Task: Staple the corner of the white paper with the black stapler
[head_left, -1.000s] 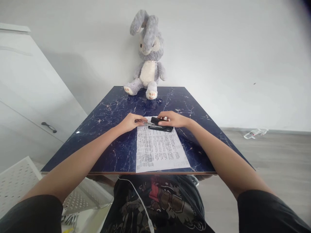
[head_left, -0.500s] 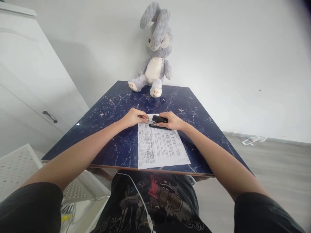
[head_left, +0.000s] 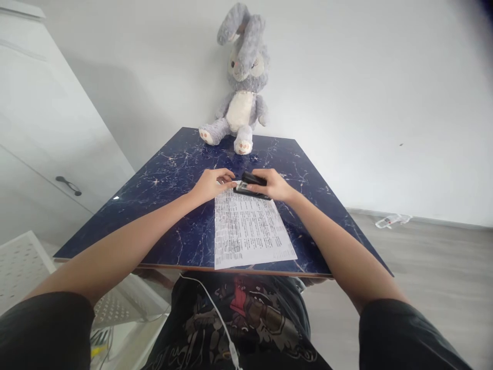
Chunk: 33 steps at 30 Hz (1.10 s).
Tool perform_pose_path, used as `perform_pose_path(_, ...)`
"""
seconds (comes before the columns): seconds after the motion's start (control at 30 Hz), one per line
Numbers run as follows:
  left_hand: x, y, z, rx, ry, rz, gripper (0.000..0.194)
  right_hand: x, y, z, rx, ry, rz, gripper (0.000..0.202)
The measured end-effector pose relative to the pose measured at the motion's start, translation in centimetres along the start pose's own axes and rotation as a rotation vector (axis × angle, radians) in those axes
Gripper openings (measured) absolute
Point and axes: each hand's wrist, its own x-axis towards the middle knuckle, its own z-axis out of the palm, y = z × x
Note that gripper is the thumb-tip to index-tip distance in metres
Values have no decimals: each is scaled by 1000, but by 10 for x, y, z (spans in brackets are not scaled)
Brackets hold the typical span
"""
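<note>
White panels of a cabinet [head_left: 50,118] fill the far left of my feed, with a dark handle [head_left: 68,185] low on its door. Below it, beside the table, I have a white perforated panel [head_left: 23,270]. The left hand [head_left: 211,185] comes next, at the far left corner of a printed sheet [head_left: 252,231]; its fingers are half curled and its thumb reaches to the front end of the stapler, but from here I can't tell whether they pinch anything. The sheet lies on a dark blue marbled table [head_left: 173,226], near its front edge. A white cable [head_left: 215,311] hangs over the wearer's dark printed shirt [head_left: 250,318]. At the table's far end I see a grey plush rabbit [head_left: 239,110] sitting against the wall. My black stapler [head_left: 253,179] is over the sheet's far end, its top arm raised off the base and metal showing between. The right hand [head_left: 271,184] grasps it from the right, fingers over the top arm, thumb along the near side. Far right, clear plastic packaging [head_left: 393,221] lies on the floor [head_left: 423,267].
</note>
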Motion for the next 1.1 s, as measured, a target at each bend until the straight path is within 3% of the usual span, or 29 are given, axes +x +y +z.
perform_pose_path(0.07, 0, -3, 0, 129, -76, 52, 40, -5, 18, -21, -122, 23, 84, 39)
perform_pose_path(0.17, -2, -10, 0, 295, -346, 134, 64, -19, 49, -52, -317, 60, 194, 34)
perform_pose_path(0.23, -4, -15, -2, 349, -503, 132, 66, -30, 65, -69, -368, 24, 263, 34)
perform_pose_path(0.3, -5, -19, -6, 385, -569, 105, 63, -38, 71, -80, -324, -77, 296, 34)
perform_pose_path(0.43, -6, -18, -11, 446, -552, 66, 67, -43, 61, -85, -102, -330, 223, 33)
perform_pose_path(0.53, -9, -8, -4, 431, -547, 106, 64, -37, 48, -75, -31, -422, 140, 33)
perform_pose_path(0.73, -15, 13, 10, 335, -670, 254, 59, -25, 36, -57, -35, -454, 19, 40)
perform_pose_path(0.93, -13, 15, 9, 326, -561, 342, 39, -27, 41, -61, -50, -410, 25, 37)
perform_pose_path(1.0, -13, 11, 13, 359, -492, 287, 42, -28, 43, -61, -79, -405, 32, 36)
perform_pose_path(1.1, -14, 2, 17, 447, -371, 95, 65, -26, 44, -58, -108, -405, 24, 36)
